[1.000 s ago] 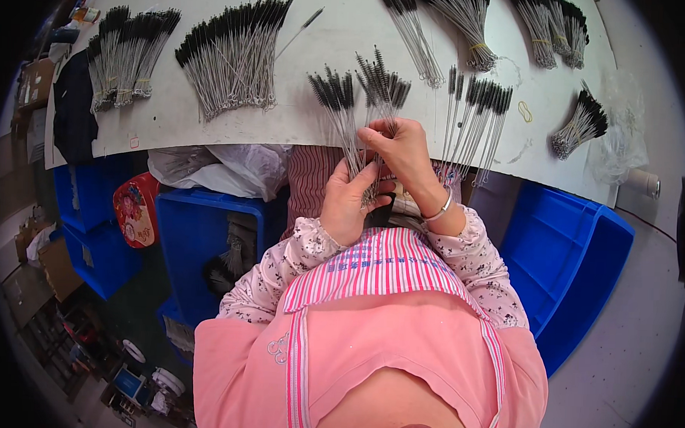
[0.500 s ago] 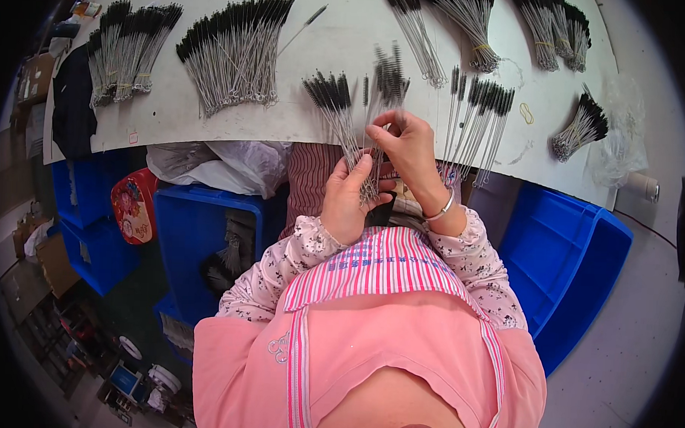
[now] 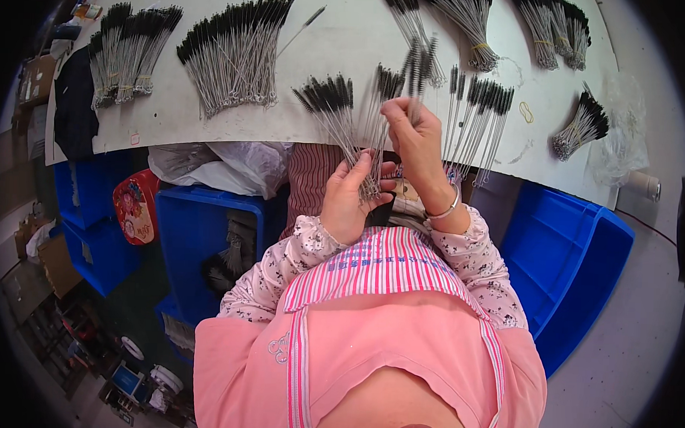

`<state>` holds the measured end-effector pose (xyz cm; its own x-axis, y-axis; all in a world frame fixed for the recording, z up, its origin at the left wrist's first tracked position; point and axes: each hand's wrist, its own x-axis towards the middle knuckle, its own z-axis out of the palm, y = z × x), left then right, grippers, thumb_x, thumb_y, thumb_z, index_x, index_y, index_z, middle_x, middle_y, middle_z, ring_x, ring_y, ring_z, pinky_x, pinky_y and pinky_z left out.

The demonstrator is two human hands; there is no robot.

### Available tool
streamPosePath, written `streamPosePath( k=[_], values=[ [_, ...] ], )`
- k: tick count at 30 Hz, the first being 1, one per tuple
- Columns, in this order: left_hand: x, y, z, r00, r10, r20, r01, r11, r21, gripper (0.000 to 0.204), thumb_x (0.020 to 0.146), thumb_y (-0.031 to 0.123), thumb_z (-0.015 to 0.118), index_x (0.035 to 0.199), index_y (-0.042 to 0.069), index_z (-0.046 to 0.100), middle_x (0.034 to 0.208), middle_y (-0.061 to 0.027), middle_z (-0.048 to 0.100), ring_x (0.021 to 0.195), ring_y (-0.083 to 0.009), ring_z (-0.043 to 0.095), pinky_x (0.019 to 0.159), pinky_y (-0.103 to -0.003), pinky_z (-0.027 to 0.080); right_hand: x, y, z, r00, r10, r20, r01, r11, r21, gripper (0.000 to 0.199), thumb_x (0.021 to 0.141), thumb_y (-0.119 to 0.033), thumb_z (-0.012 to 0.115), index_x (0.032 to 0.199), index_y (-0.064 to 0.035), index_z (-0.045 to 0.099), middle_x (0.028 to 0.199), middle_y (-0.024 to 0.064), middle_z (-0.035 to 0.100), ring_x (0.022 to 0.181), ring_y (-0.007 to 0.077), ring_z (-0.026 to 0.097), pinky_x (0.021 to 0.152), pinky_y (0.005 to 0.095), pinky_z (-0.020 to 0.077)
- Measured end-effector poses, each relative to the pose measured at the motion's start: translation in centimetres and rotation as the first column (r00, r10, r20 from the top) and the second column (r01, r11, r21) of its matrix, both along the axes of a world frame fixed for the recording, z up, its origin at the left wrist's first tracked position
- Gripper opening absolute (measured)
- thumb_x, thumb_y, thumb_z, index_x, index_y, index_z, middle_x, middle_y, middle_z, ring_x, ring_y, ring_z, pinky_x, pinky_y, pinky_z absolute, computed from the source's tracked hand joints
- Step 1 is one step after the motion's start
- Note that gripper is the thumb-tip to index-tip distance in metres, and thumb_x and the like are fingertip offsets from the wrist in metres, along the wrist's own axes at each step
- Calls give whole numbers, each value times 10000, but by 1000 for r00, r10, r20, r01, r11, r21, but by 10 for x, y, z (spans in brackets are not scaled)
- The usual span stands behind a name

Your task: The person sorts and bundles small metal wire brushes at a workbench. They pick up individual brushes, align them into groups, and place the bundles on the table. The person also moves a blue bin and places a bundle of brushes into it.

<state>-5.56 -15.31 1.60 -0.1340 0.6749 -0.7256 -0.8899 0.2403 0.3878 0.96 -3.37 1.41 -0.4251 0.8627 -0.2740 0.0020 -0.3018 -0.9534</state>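
Observation:
My left hand [image 3: 351, 190] is closed round the wire stems of a bunch of small black-bristled wire brushes [image 3: 331, 97], whose heads fan out toward the table. Just to its right, my right hand [image 3: 417, 137] pinches a few more brushes [image 3: 418, 66] by their stems, held upright and blurred by motion. Beside the right hand, a row of loose brushes [image 3: 482, 117] lies at the table's near edge, bristles pointing away from me. How many brushes each hand holds cannot be made out.
On the white table [image 3: 318, 51] lie a wide brush pile [image 3: 235, 52], bundles at far left [image 3: 133, 52] and far right [image 3: 545, 32], and a yellow rubber band [image 3: 525, 112]. Blue crates stand below, left [image 3: 183, 246] and right [image 3: 560, 252]. A clear plastic bag [image 3: 620, 141] rests at the right edge.
My right hand has drawn a few brushes up and to the right, away from the left-hand bunch. The bunch has spread slightly leftward; my left hand has stayed in place.

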Motion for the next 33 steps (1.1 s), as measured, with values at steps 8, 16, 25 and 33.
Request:
streamPosePath(
  k=[8, 16, 25, 33],
  values=[
    [1, -3, -3, 996, -29, -82, 28, 1000, -9, 292, 903, 205, 519, 1157, 86, 437, 1021, -115, 606, 748, -160, 601, 610, -282, 509, 45, 30, 11, 960, -231, 159, 210, 968, 139, 156, 855, -146, 608, 820, 5, 630, 597, -45, 500, 518, 11, 374, 456, 180, 273],
    [4, -3, -7, 986, -65, -150, 68, 998, 15, 306, 898, 198, 538, 1174, 106, 445, 1043, -103, 611, 753, -146, 607, 601, -273, 511, 86, 59, 2, 743, -314, 591, 3, 884, 467, 217, 796, -174, 649, 870, 30, 657, 544, 0, 519, 505, 54, 432, 477, 232, 366],
    [13, -7, -28, 959, -5, -284, 32, 996, 89, 300, 875, 127, 567, 1153, 78, 466, 1040, -66, 580, 877, -151, 596, 683, -291, 519, -16, -25, 17, 766, 112, 633, -548, 629, 552, 209, 758, -212, 674, 818, -21, 613, 733, 113, 609, 634, 253, 616, 540, 332, 480],
    [14, -8, -42, 830, -27, -557, 95, 991, 94, 272, 877, 78, 543, 1138, 22, 495, 1029, -78, 606, 915, -142, 595, 753, -276, 506, -34, -32, 9, 617, -12, 787, -660, 536, 526, 220, 741, -226, 661, 719, -45, 537, 706, 108, 591, 562, 296, 607, 481, 374, 485]
  ],
)
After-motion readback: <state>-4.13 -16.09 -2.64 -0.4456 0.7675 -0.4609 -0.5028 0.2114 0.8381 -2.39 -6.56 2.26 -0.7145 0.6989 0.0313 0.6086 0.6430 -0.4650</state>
